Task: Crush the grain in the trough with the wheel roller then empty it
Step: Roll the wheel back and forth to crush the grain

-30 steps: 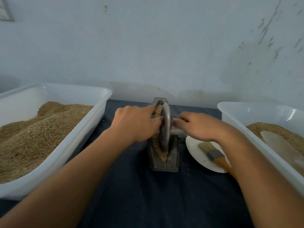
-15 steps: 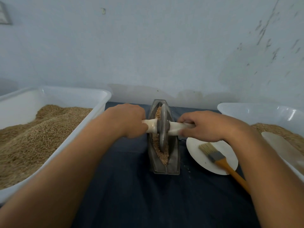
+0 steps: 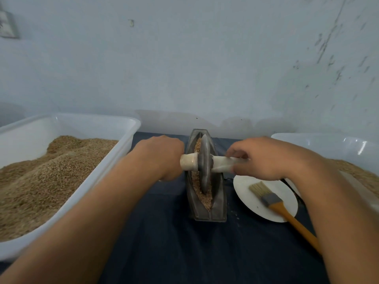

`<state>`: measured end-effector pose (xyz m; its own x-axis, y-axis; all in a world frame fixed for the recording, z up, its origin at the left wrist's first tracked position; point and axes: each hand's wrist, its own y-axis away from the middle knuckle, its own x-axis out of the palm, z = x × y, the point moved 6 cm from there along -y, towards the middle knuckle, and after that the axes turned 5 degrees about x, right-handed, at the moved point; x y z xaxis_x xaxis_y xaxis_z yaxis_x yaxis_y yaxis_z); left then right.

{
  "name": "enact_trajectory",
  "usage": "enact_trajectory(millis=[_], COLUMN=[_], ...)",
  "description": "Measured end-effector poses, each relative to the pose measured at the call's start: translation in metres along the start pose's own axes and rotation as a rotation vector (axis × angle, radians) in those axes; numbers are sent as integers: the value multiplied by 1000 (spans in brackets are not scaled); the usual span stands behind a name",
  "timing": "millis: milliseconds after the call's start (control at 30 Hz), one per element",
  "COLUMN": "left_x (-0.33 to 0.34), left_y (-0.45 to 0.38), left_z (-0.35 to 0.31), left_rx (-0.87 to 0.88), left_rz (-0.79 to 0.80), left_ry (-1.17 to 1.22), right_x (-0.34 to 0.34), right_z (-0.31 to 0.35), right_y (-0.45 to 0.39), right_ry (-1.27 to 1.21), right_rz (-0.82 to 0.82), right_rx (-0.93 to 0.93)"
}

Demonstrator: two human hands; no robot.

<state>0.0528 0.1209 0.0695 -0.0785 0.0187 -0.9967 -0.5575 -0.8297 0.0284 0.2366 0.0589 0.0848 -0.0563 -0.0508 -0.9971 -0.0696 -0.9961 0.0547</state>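
Dark cloth covers the bench under a blue-grey wall, and the narrow metal trough [image 3: 207,210] sits between my arms with grain [image 3: 205,198] along its channel. My left hand [image 3: 162,156] and right hand [image 3: 264,158] each curl round an end of the pale axle, holding the wheel roller [image 3: 205,162] upright in the groove. It looks heavy, stiff and hard — best held close to the disc — while the loose grain could spill when emptied.

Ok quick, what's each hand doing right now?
Left hand: holding the roller's left handle.
Right hand: holding its right handle.
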Motion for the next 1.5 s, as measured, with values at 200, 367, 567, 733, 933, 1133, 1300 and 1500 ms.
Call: enact_trajectory(millis=[200, 367, 567, 733, 933, 1133, 1300, 1500], left_x=[-5, 11, 27, 41, 53, 57, 52, 33], left_y=[8, 4, -16, -34, -51, -63, -72, -87], left_z=[-10, -23, -9, 1, 10, 12, 9, 1], left_rx=[-27, -16, -12, -8, 22, 17, 35, 68], left_rz=[-57, -8, -73, -147, -234, -267, -317, -373], left_ry=[-57, -74, -30, 56, 145, 152, 121, 19], right_x=[0, 8, 26, 39, 51, 50, 46, 51], right_z=[9, 13, 16, 9, 7, 6, 0, -11], right_y=[5, 2, -15, -36, -64, -83, -92, -97], right_ry=[85, 133, 96, 58, 47, 34, 25, -34], right_rz=[8, 41, 4, -43, -144, -175, -159, -141], right_rx=[17, 16, -16, -35, -27, -3, 21, 85])
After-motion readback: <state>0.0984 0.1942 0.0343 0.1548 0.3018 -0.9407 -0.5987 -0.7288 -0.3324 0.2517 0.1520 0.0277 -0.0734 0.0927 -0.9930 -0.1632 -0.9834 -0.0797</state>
